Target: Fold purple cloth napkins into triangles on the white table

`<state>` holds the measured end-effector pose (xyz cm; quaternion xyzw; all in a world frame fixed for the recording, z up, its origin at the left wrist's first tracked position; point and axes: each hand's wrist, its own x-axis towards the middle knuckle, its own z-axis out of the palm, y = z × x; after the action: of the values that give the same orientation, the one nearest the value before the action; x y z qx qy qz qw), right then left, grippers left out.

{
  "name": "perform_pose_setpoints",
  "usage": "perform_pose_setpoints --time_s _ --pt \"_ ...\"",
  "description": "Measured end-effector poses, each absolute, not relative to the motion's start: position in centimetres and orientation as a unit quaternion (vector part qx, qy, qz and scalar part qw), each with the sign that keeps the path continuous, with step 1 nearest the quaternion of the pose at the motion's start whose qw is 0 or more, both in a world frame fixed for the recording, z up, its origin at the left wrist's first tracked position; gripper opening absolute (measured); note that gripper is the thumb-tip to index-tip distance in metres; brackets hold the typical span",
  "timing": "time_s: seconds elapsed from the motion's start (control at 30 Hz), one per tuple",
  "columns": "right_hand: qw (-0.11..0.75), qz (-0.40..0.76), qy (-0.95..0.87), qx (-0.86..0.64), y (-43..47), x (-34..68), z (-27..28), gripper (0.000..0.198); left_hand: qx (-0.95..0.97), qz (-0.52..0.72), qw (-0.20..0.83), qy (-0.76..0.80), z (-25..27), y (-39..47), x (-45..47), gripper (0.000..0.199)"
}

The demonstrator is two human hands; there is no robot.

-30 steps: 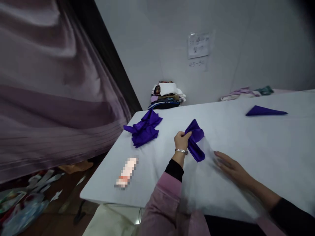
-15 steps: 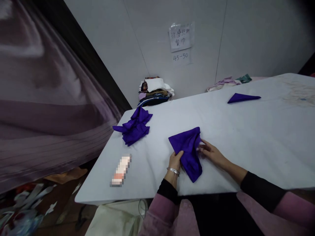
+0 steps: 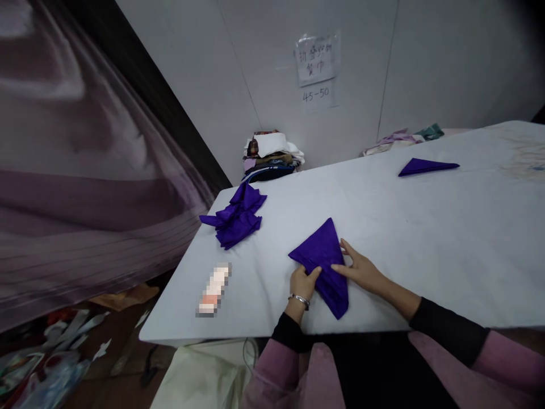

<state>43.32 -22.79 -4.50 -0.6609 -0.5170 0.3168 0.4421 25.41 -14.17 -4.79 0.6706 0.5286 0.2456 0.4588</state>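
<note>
A purple cloth napkin (image 3: 320,244) lies folded near the table's front edge, one corner pointing away and another toward me. My left hand (image 3: 303,281), with a silver bracelet at the wrist, grips its left edge, thumb on top and the other fingers partly hidden. On the right edge, my right hand (image 3: 355,267) holds the cloth with its thumb over the top and index finger at the side. A crumpled heap of purple napkins (image 3: 238,218) sits at the left. Farther back on the right is a folded purple napkin (image 3: 426,166), triangular in outline.
A white-covered table (image 3: 383,216) carries the cloths. Left of my hands lies a blurred-out object (image 3: 214,289). Stacked clothes (image 3: 272,156) stand behind the table, with more fabric (image 3: 395,139) farther right. A curtain (image 3: 85,170) hangs on the left; a pale bag (image 3: 204,375) is below.
The napkin's far corner has shifted left and its surface looks flatter. My right hand has come inward, its thumb now on top of the cloth. The view has tilted slightly.
</note>
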Motion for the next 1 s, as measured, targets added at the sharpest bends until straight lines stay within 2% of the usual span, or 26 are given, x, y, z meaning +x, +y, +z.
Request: perform_pose_setpoints --time_s 0.13,0.2,0.33,0.47,0.57,0.73,0.83,0.93,1.0 --pt "0.347 0.221 -0.634 -0.655 -23.9 41.9 -5.4 0.087 0.706 0.221 0.252 0.624 -3.3 -13.3 23.8 0.034" --pt "0.298 0.176 -0.665 -0.662 -23.8 41.3 -5.8 0.075 0.736 0.235 0.192 0.605 -3.0 -13.1 23.6 0.035" --pt "0.253 0.126 -0.686 -0.67 -23.0 41.3 -6.4 0.037 0.814 0.195 0.145 0.528 -3.5 -13.5 24.4 0.032" --pt "0.296 0.121 -0.694 -0.645 -22.4 42.3 -7.1 0.023 0.822 0.164 0.13 0.529 -4.2 -14.1 25.6 0.042" --pt "0.359 0.156 -0.672 -0.629 -22.4 43.0 -8.1 0.024 0.824 0.182 0.131 0.52 -4.1 -14.1 26.0 0.038" --pt "0.427 0.222 -0.605 -0.635 -23.3 42.7 -8.6 0.055 0.824 0.253 0.149 0.484 -1.9 -14.7 27.1 0.034" --pt "0.449 0.265 -0.594 -0.612 -23.7 42.0 -7.9 0.07 0.802 0.328 0.231 0.443 -0.2 -16.4 28.8 0.029" --pt "0.47 0.334 -0.547 -0.607 -23.6 42.1 -7.2 0.062 0.781 0.35 0.358 0.372 0.7 -18.2 30.7 0.027" --pt "0.476 0.372 -0.488 -0.63 -23.5 42.8 -6.8 0.057 0.787 0.344 0.402 0.318 0.6 -19.0 31.4 0.037"
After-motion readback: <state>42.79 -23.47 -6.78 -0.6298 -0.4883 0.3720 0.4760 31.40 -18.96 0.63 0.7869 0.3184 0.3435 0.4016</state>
